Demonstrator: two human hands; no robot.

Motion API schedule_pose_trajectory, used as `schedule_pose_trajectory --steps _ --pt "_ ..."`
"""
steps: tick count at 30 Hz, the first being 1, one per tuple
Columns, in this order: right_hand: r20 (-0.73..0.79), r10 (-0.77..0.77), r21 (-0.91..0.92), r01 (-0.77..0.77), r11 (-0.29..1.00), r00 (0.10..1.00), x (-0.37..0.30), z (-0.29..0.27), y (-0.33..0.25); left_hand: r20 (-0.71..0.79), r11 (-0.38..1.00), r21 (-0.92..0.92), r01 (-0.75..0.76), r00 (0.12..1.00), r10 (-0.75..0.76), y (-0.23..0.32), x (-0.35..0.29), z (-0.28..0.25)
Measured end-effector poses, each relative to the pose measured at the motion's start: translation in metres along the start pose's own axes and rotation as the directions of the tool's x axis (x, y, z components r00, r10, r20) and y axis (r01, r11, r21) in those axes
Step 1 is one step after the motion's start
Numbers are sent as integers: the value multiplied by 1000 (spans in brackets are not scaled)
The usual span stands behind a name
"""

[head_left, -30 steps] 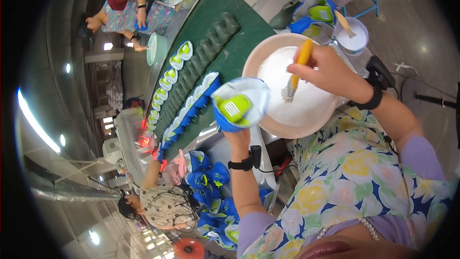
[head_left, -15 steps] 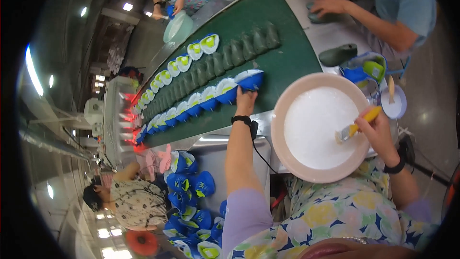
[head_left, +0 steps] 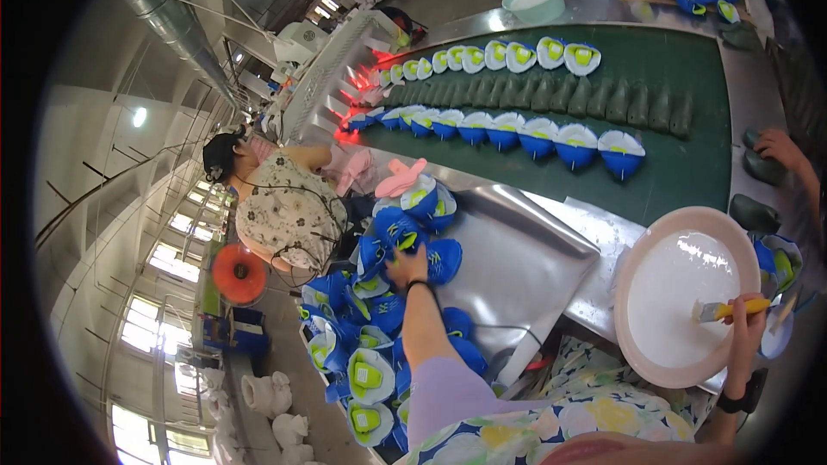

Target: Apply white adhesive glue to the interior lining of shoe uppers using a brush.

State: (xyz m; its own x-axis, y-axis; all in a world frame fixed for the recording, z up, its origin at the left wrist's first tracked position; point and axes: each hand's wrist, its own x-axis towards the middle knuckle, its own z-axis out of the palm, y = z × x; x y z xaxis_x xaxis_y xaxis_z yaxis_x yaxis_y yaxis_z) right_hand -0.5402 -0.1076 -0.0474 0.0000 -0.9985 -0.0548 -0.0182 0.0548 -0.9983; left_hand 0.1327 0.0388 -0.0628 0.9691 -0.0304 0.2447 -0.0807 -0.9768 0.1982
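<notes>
The left hand (head_left: 407,267) touched the heaped blue shoe uppers (head_left: 383,314); whether it gripped one, I couldn't tell. The right hand (head_left: 746,317) held a brush (head_left: 711,312) over the basin (head_left: 624,310) of white liquid (head_left: 676,301). Tugging could have toppled the heap; swinging the loaded brush outward, caused drips.

From my remote feed, I see a green belt (head_left: 680,69) carrying a row of dark shoe lasts (head_left: 596,99) between two rows of blue-and-white uppers (head_left: 537,133) — and, alongside, a metal bench (head_left: 517,250) with blue uppers (head_left: 444,260) heaped on it.
</notes>
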Motion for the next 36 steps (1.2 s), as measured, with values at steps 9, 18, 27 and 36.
schedule_pose_trajectory --steps 9,18,27,36 --pt "39 9 -34 -8 999 999 -36 41 -23 303 747 -590 -309 772 559 21 -35 76" --pt "170 -210 -245 247 937 963 -36 71 -38 -51 433 -576 -693 559 828 86 -166 -27" --pt "469 -319 -239 466 852 824 -41 70 -34 780 823 -558 107 406 476 11 -204 22" --pt "489 -222 -297 401 867 843 -40 56 -41 216 -325 -499 -803 -479 851 67 -200 -27"
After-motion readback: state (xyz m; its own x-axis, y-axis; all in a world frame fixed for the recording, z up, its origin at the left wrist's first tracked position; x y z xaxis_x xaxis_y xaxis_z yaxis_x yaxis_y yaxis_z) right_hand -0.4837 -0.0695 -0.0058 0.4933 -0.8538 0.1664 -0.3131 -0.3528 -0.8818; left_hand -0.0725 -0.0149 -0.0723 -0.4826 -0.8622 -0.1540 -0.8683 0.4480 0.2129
